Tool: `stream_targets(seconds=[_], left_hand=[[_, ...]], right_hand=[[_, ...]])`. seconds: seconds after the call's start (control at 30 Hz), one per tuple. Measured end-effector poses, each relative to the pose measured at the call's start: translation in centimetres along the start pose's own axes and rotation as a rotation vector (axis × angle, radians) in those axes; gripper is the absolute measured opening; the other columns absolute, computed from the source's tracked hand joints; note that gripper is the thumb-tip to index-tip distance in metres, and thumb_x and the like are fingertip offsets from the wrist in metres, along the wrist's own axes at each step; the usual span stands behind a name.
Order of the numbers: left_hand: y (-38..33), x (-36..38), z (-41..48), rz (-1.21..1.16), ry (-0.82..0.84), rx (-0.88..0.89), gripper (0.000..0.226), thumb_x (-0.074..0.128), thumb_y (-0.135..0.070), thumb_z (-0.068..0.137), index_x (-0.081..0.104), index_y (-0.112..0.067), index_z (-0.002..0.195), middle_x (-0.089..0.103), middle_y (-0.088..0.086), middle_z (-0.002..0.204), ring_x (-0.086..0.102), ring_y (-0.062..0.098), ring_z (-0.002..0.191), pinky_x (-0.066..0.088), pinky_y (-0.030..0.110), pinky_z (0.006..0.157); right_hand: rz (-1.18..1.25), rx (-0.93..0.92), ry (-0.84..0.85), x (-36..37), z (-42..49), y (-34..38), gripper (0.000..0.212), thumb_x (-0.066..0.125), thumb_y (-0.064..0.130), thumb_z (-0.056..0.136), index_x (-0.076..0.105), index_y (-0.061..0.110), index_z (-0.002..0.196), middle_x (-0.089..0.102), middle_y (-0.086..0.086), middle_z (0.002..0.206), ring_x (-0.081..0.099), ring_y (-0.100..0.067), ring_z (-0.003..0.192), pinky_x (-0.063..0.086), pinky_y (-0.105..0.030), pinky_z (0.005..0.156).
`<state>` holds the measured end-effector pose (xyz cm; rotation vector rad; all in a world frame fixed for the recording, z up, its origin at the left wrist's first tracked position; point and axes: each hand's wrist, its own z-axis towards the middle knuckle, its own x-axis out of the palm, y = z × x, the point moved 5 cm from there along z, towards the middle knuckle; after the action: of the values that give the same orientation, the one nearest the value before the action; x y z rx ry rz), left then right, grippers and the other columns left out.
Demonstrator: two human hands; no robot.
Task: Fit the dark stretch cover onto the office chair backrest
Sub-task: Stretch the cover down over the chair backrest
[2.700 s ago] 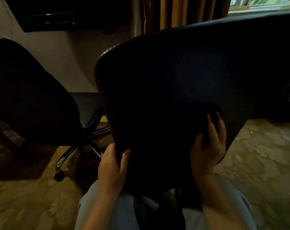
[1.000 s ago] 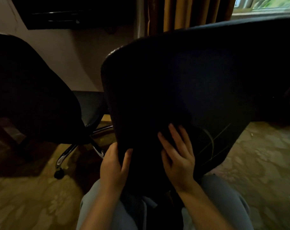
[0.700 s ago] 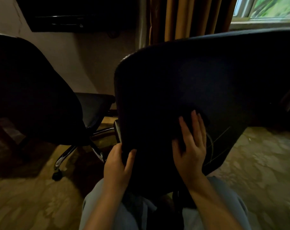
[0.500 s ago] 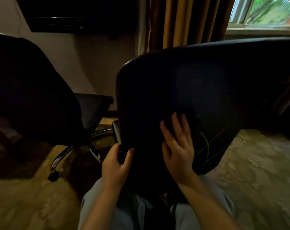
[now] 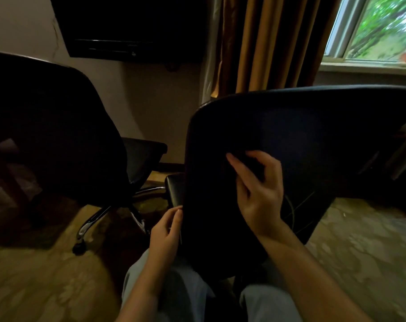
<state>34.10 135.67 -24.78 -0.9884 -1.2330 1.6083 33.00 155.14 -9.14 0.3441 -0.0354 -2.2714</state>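
Low on the backrest (image 5: 311, 205), your left hand (image 5: 166, 228) pinches the cover (image 5: 211, 182) at its left edge while your right hand (image 5: 258, 191), higher and more central, grips a fold.

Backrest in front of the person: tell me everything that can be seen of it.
The backrest is broad, dark and matte, rounded at the top left corner and narrowing downward. Dark cover fabric lies over it; faint pale lines cross the lower right. The right hand pinches a fold mid-panel; the left hand pinches the left edge. Its lower end sits by the person's knees.
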Motion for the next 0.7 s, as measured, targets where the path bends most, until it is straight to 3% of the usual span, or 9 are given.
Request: stream_targets(seconds=[0.1,0.23,0.43,0.53,0.7], left_hand=[[-0.5,0.0,-0.3,-0.006,-0.006,-0.007,0.026,0.041,-0.044,0.089,0.060,-0.038,0.107,0.068,-0.006,0.104,0.064,0.006,0.098,0.052,0.022,0.077],[0.4,-0.3,0.0,-0.004,-0.034,-0.028,0.023,0.042,-0.048,0.093,0.060,-0.045,0.108,0.068,-0.010,0.108,0.063,0.007,0.104,0.051,0.031,0.088],[0.7,-0.5,0.2,-0.042,-0.052,-0.067,0.027,0.037,-0.027,0.102,0.061,-0.033,0.112,0.068,-0.008,0.104,0.063,0.001,0.100,0.049,0.021,0.084],[0.8,-0.4,0.1,-0.077,-0.048,-0.097,0.029,0.034,-0.031,0.102,0.061,-0.032,0.110,0.070,-0.003,0.101,0.066,0.006,0.096,0.052,0.026,0.081],[0.3,-0.2,0.1,-0.121,-0.064,-0.086,0.037,0.030,-0.037,0.097,0.064,-0.027,0.108,0.073,-0.009,0.095,0.066,0.002,0.093,0.051,0.017,0.075]], right_hand=[[0.019,-0.023,0.012,1.0,0.4,1.7,0.025,0.053,0.016,0.095,0.068,0.013,0.115,0.052,-0.004,0.115,0.050,-0.020,0.105,0.042,-0.021,0.093],[-0.029,-0.195,0.346,4.9,-5.7,2.1,0.030,0.055,0.020,0.088,0.068,0.018,0.115,0.056,-0.002,0.114,0.052,-0.022,0.104,0.050,-0.031,0.087],[-0.025,-0.175,0.638,6.9,-11.3,1.1,0.038,0.053,0.016,0.078,0.069,0.020,0.112,0.056,-0.001,0.112,0.052,-0.021,0.099,0.056,-0.031,0.070],[-0.017,-0.146,0.530,5.5,-8.3,1.6,0.037,0.053,0.019,0.083,0.067,0.018,0.118,0.052,-0.003,0.114,0.052,-0.021,0.101,0.057,-0.031,0.073],[-0.010,-0.004,0.113,2.4,0.7,4.0,0.031,0.052,0.018,0.091,0.066,0.012,0.118,0.052,-0.009,0.115,0.049,-0.022,0.103,0.040,-0.021,0.092]])
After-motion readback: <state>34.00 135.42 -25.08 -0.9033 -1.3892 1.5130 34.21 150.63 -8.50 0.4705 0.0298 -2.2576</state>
